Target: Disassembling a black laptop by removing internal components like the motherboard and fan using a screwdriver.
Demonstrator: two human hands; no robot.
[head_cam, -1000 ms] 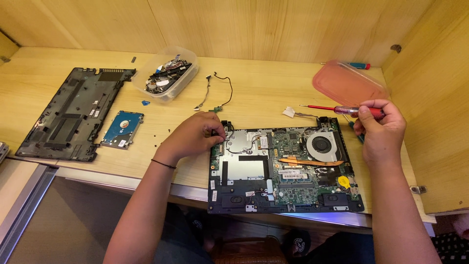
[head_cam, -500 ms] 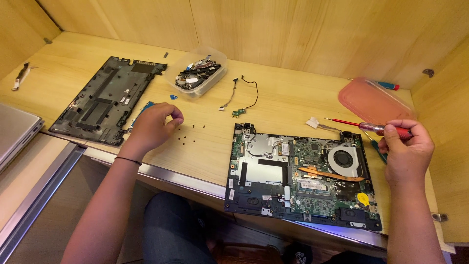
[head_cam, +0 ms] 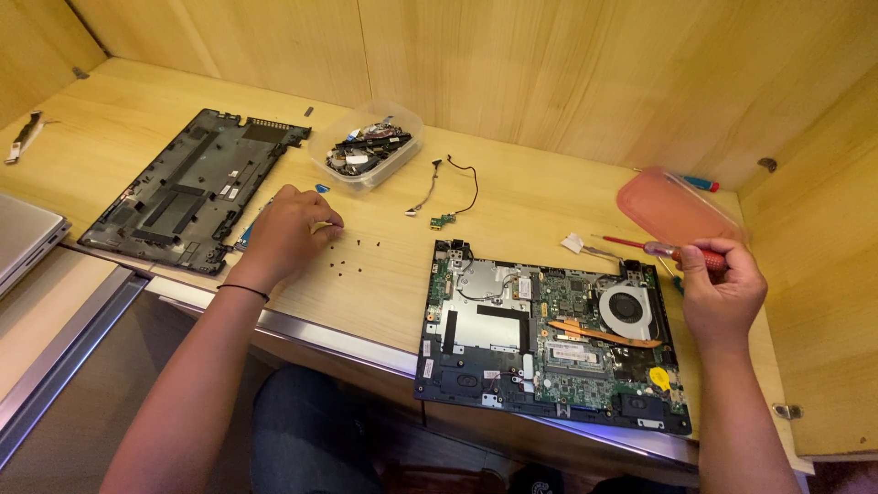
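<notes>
Listing by size: opened laptop (head_cam: 549, 343) overhanging our desk (head_cam: 540, 206) edge, liable to tip if nudged; removed bottom cover (head_cam: 197, 187); our right hand (head_cam: 718, 293) clenching a red screwdriver (head_cam: 663, 249); left hand (head_cam: 285, 233) pinched above loose screws (head_cam: 352, 256), easily scattered.

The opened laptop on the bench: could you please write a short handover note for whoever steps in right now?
Left hand: fingers bunched over the loose black screws on the bench; grip unclear.
Right hand: holding the red-handled screwdriver, tip above the bench.
Opened laptop lies at the front edge, board and fan exposed.
Done: black bottom cover off, lying far left; several screws out.
Left: the board remains mounted in the laptop.
</notes>
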